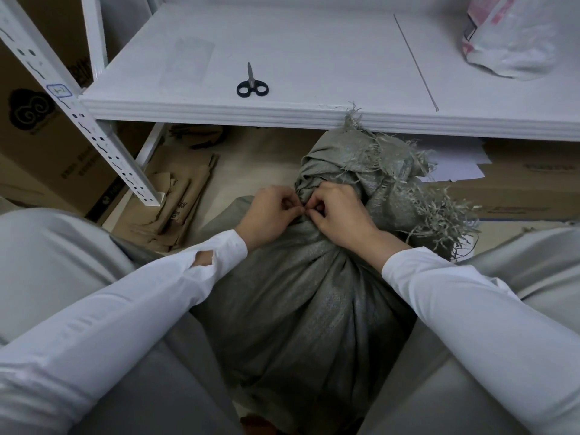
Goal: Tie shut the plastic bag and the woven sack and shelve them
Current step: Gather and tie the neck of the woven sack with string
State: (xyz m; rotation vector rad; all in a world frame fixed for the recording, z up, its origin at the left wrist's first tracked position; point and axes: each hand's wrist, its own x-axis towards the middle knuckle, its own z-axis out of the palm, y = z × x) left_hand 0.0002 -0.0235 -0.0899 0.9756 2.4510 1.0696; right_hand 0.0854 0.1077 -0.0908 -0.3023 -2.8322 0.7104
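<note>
A grey-green woven sack (301, 309) stands on the floor between my knees, its neck gathered and its frayed top (376, 171) flopping away to the right. My left hand (270, 215) and my right hand (339, 215) meet at the gathered neck, fingertips pinched together on something thin there; a tie is too small to make out. The white and pink plastic bag (508, 36) lies on the white shelf (314, 114) at the far right, apart from both hands.
Black-handled scissors (252, 84) lie on the shelf near its front edge. A white perforated upright (78, 120) slants down at the left. Flattened cardboard (175, 196) lies on the floor under the shelf; boxes (47, 136) stand left, and a box (530, 180) right.
</note>
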